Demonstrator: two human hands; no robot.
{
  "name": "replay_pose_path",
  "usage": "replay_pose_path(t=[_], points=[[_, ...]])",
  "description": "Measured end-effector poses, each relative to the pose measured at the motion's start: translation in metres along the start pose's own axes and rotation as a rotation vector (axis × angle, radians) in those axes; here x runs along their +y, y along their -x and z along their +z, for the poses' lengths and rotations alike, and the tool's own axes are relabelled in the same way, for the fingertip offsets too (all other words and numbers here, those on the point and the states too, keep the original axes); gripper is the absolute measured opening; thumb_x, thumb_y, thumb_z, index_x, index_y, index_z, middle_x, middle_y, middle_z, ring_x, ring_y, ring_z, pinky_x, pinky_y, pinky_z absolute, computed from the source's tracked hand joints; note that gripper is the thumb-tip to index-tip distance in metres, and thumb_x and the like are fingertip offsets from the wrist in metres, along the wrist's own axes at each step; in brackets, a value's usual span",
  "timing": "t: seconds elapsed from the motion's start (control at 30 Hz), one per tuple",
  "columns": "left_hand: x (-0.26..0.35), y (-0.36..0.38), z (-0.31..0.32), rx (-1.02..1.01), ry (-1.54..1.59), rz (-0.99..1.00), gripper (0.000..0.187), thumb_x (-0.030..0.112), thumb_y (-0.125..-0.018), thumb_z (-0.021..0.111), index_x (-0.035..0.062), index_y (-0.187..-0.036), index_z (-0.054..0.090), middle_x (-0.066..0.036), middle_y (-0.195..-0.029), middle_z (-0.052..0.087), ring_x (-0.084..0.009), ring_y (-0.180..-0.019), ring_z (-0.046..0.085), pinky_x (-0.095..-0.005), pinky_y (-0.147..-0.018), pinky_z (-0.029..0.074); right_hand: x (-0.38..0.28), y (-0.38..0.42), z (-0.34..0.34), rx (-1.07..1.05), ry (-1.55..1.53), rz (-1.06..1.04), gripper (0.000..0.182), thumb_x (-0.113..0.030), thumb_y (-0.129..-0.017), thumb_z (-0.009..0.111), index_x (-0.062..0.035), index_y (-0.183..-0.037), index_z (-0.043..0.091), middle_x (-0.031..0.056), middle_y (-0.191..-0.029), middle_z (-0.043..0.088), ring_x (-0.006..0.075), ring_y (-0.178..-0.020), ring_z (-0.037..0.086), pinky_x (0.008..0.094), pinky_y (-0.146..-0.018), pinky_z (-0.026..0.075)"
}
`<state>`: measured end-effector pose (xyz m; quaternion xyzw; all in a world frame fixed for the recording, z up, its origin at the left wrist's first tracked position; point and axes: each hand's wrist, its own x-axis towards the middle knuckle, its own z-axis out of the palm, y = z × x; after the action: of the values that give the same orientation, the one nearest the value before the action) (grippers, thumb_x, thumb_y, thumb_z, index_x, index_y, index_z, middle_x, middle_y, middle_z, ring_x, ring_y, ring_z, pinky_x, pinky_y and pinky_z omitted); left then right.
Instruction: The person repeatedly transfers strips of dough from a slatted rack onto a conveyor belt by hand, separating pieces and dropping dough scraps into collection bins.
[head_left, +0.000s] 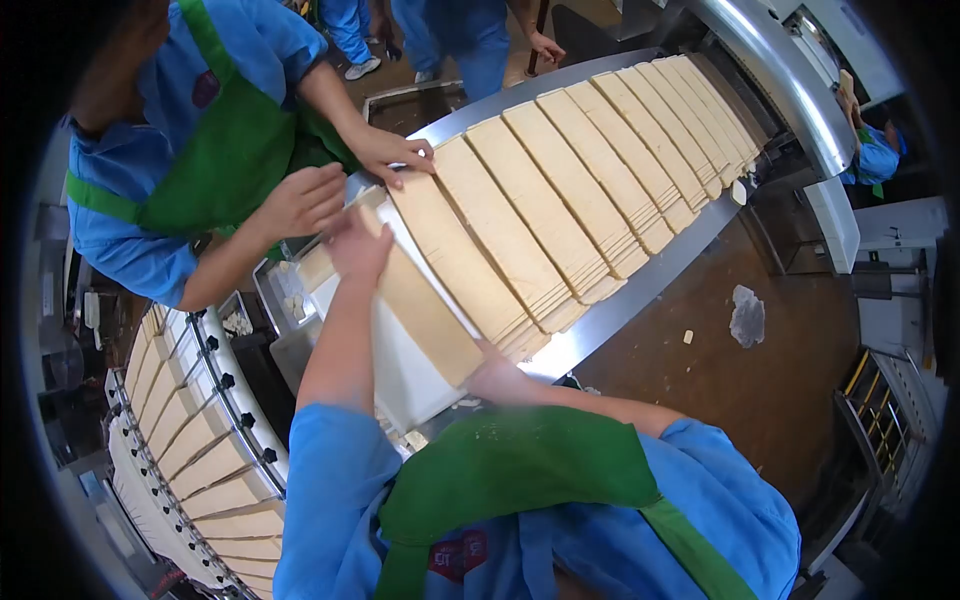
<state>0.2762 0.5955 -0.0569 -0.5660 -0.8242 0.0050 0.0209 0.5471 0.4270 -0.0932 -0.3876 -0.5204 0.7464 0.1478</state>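
A long, flat, pale dough strip [425, 310] is stretched between my two hands over a white board [397, 372]. My left hand [360, 246] closes on its far end, fingers partly blurred. My right hand [496, 378] grips the near end and is smeared by motion. Just right of the strip lies the first of several stacked dough sheets [470, 258], laid side by side and overlapping along a metal conveyor [640, 300]. A co-worker's hand [393, 153] touches the far end of that first stack; their other hand [308, 200] hovers near my left hand.
The co-worker in a green apron [215, 165] stands close at the left. Lower left, another conveyor [205, 440] carries dough strips between rails. A metal machine [780, 80] stands at the conveyor's far end. A plastic scrap [747, 316] lies on the brown floor. Other people stand behind.
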Motion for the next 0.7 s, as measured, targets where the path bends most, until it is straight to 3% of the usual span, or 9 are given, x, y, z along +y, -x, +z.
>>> replay_pose_path(t=[0.07,0.17,0.23,0.33,0.43,0.5,0.57,0.63,0.7], points=[[-0.036,0.003,0.005,-0.064,-0.081,-0.107,0.079,0.054,-0.074,0.065,0.0036,-0.133,0.047,-0.016,-0.128,0.053,-0.0284,-0.121,0.050,-0.0484,-0.098,0.040,0.004,-0.005,0.004,0.011,0.042,-0.139,0.074,-0.011,-0.080,0.067,0.0029,-0.139,0.025,0.0167,-0.094,0.059,0.0202,-0.080,0.061,0.0333,-0.067,0.051],[-0.082,0.041,-0.024,-0.043,-0.167,-0.291,0.082,0.066,-0.070,0.066,-0.0008,-0.116,0.059,-0.024,-0.119,0.059,-0.0348,-0.110,0.059,-0.0441,-0.087,0.050,-0.013,-0.012,0.000,0.002,0.337,-0.224,0.070,-0.015,-0.076,0.070,0.0031,-0.132,0.033,0.0231,-0.101,0.057,0.0315,-0.090,0.061,0.0412,-0.074,0.051],[-0.117,0.070,-0.053,-0.154,0.012,-0.403,0.084,0.064,-0.069,0.071,-0.0032,-0.117,0.057,-0.025,-0.115,0.061,-0.0354,-0.105,0.062,-0.0409,-0.085,0.051,-0.045,-0.016,0.000,-0.021,0.465,-0.094,0.072,-0.017,-0.070,0.075,0.0027,-0.128,0.038,0.0254,-0.106,0.057,0.0349,-0.099,0.059,0.0412,-0.082,0.050],[-0.191,0.121,-0.020,-0.066,0.303,-0.411,0.071,0.056,-0.068,0.077,-0.0037,-0.102,0.063,-0.023,-0.098,0.066,-0.0343,-0.090,0.065,-0.0406,-0.080,0.052,-0.065,-0.011,0.007,-0.033,0.749,0.006,0.075,-0.020,-0.066,0.079,0.0005,-0.126,0.039,0.0268,-0.109,0.057,0.0392,-0.103,0.058,0.0432,-0.087,0.048],[-0.193,0.182,-0.007,0.071,0.701,-0.467,0.062,0.051,-0.071,0.078,-0.0036,-0.097,0.063,-0.022,-0.095,0.067,-0.0325,-0.087,0.066,-0.0390,-0.079,0.051,-0.051,-0.011,0.015,-0.010,0.844,-0.096,0.079,-0.023,-0.065,0.080,-0.0044,-0.128,0.036,0.0265,-0.110,0.057,0.0416,-0.104,0.057,0.0461,-0.087,0.047],[-0.188,0.216,-0.007,0.117,0.626,-0.561,0.050,0.045,-0.080,0.071,-0.0033,-0.092,0.062,-0.020,-0.091,0.067,-0.0293,-0.087,0.066,-0.0380,-0.079,0.050,-0.027,-0.018,0.012,-0.039,0.784,-0.141,0.085,-0.025,-0.064,0.081,-0.0137,-0.134,0.033,0.0262,-0.114,0.056,0.0452,-0.105,0.056,0.0480,-0.088,0.047],[-0.196,0.244,-0.004,0.170,0.738,-0.690,0.040,0.037,-0.088,0.062,-0.0026,-0.094,0.062,-0.019,-0.092,0.066,-0.0274,-0.087,0.064,-0.0368,-0.080,0.048,-0.043,-0.003,0.019,0.005,0.900,-0.044,0.090,-0.021,-0.064,0.083,-0.0214,-0.137,0.032,0.0228,-0.126,0.049,0.0401,-0.119,0.049,0.0477,-0.096,0.043],[-0.208,0.273,-0.015,0.238,0.810,-0.767,0.034,0.031,-0.093,0.055,-0.0019,-0.097,0.063,-0.017,-0.093,0.066,-0.0259,-0.088,0.063,-0.0355,-0.081,0.047,-0.026,-0.010,0.027,-0.030,0.797,-0.290,0.085,-0.018,-0.065,0.083,-0.0165,-0.136,0.037,0.0197,-0.125,0.048,0.0388,-0.120,0.045,0.0478,-0.098,0.042],[-0.228,0.299,-0.028,0.398,0.865,-0.808,0.032,0.028,-0.093,0.053,-0.0017,-0.098,0.064,-0.016,-0.093,0.067,-0.0250,-0.088,0.062,-0.0349,-0.081,0.047,-0.038,-0.007,0.054,-0.045,0.866,-0.310,0.083,-0.020,-0.064,0.084,-0.0095,-0.134,0.040,0.0210,-0.118,0.048,0.0386,-0.116,0.047,0.0427,-0.098,0.043]])
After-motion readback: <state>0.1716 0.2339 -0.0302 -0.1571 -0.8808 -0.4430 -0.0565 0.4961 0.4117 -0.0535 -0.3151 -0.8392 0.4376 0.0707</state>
